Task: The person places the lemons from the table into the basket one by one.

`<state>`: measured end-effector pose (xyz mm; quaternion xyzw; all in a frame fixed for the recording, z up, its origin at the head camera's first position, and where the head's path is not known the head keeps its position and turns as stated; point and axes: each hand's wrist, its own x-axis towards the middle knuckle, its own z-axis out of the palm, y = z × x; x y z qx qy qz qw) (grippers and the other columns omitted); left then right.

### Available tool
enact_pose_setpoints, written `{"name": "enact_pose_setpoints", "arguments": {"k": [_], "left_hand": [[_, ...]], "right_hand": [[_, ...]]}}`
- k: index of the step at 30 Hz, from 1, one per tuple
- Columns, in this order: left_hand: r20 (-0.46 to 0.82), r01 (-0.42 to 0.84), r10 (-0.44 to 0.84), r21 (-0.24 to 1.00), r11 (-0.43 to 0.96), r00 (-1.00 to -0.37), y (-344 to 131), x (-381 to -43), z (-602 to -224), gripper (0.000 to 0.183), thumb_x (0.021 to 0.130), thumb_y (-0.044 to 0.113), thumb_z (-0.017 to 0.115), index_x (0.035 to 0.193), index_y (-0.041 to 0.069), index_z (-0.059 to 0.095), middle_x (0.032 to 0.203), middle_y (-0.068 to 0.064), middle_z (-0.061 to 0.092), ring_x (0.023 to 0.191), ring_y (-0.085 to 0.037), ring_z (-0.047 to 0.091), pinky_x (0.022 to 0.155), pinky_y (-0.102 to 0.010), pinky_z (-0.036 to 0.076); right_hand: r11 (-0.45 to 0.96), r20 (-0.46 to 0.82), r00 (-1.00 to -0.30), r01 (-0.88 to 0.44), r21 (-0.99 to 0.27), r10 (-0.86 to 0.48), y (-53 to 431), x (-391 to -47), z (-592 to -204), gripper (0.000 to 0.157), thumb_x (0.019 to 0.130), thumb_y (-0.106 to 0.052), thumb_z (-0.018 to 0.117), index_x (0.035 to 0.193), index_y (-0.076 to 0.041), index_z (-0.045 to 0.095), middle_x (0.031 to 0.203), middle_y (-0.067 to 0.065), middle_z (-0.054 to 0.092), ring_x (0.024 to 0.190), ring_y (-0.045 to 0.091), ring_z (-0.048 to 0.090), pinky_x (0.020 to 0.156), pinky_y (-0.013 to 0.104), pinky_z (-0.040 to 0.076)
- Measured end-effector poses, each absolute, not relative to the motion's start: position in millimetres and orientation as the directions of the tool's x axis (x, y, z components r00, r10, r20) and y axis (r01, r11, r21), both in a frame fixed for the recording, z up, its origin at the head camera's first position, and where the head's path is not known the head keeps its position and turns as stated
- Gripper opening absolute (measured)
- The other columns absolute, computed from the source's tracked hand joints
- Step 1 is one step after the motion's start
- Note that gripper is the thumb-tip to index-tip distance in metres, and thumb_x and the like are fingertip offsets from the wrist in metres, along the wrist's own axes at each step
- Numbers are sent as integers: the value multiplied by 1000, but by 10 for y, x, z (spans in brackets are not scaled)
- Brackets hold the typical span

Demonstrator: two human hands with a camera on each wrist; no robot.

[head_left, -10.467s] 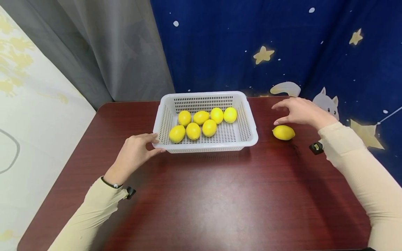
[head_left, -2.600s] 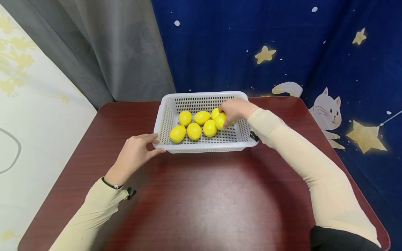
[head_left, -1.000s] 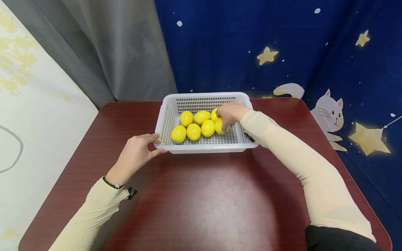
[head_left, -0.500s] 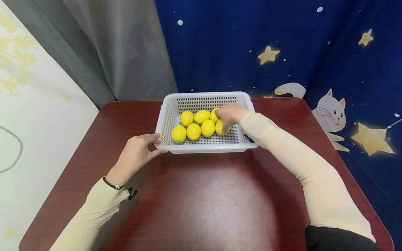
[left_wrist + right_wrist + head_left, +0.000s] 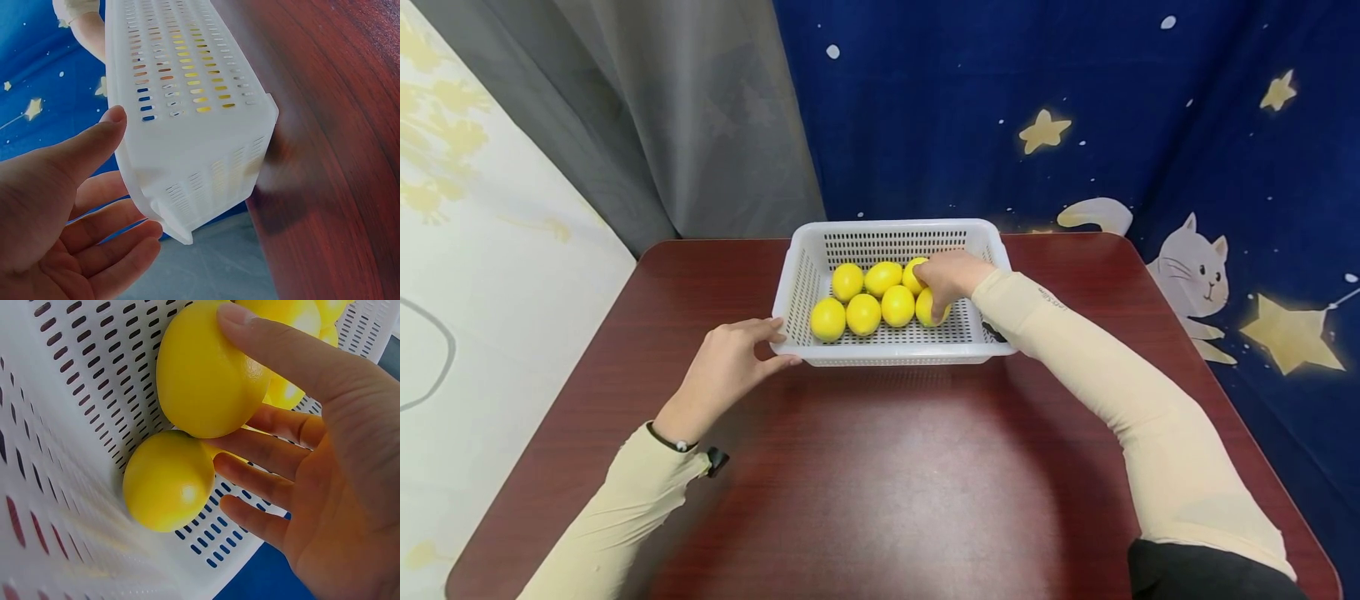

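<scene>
A white perforated plastic basket sits near the table's far edge with several yellow lemons in two rows inside. My right hand reaches in at the right and holds a lemon at the end of the front row. In the right wrist view, the thumb lies on top of that lemon and fingers are behind it; another lemon rests beside it, mostly hidden in the head view. At the basket's front left corner, my left hand pinches the rim between thumb and fingers.
The dark red wooden table extends in front of the basket and to both sides. Behind it hang a grey curtain and a blue curtain with stars and a cat. A pale patterned covering is at the left.
The lemon that lay on the table at the right was picked up by my right hand, carried left and lowered into the basket's front row. My left hand has stayed at the corner.
</scene>
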<state>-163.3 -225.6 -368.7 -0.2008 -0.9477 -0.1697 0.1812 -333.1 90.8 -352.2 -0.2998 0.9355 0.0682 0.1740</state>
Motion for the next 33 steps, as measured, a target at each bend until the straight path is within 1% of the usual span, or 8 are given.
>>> {"name": "enact_pose_setpoints", "arguments": {"k": [5,9,12,16,19,25,30,33], "left_hand": [[417,445,319,250,860,-851,-2240,-1636,-3692,61,70,33,89,118,0,71,112,-16,75,90,-29,73,75,-44,58],[420,451,325,245,858,-847,-2223,-1654,-3694,61,70,32,90,117,-1,71,112,-16,75,91,-30,73,77,-45,58],[417,449,325,244,859,-849,-2218,-1666,-3694,61,69,32,90,117,-1,71,113,-17,74,90,-29,73,75,-45,58],[413,447,324,247,860,-851,-2216,-1682,-3695,61,70,32,90,118,-1,71,112,-17,74,89,-28,73,72,-43,58],[408,446,325,246,861,-853,-2219,-1696,-3701,62,70,32,90,118,-1,71,112,-17,74,89,-28,73,73,-44,58],[388,436,324,248,865,-863,-2238,-1704,-3711,62,70,30,90,119,-1,70,113,-18,74,90,-29,73,78,-45,59],[383,430,321,245,869,-866,-2256,-1711,-3698,62,70,31,90,119,-2,70,113,-18,74,92,-30,73,80,-46,59],[377,428,322,239,872,-868,-2262,-1712,-3686,61,71,32,89,118,-2,70,113,-19,74,91,-30,73,79,-46,59]], "right_hand": [[816,-373,-760,-578,13,-532,924,-3327,-3519,58,70,-33,88,118,-15,62,107,2,68,101,23,59,99,41,49],[817,-362,-763,-577,9,-535,957,-3327,-3503,53,72,-32,87,116,-15,64,109,3,69,101,24,60,100,41,48],[810,-350,-762,-586,13,-545,975,-3334,-3482,50,73,-32,86,116,-15,65,110,3,70,101,24,60,99,40,48],[817,-348,-763,-577,-13,-544,998,-3342,-3438,52,74,-31,86,119,-13,66,113,4,69,102,24,58,99,41,49],[828,-348,-769,-558,-45,-537,1019,-3344,-3384,56,75,-30,85,124,-13,65,118,5,69,106,25,59,101,43,49],[821,-328,-763,-565,-77,-557,1062,-3354,-3146,64,79,-34,82,136,-15,58,134,9,63,123,27,58,107,48,45],[819,-267,-780,-570,-69,-566,1097,-3357,-2858,62,81,-43,78,135,-20,58,135,7,62,123,27,55,109,51,43],[816,-256,-780,-572,-78,-571,1118,-3344,-2790,62,83,-46,76,136,-21,57,136,7,60,124,28,52,109,52,42]]}}
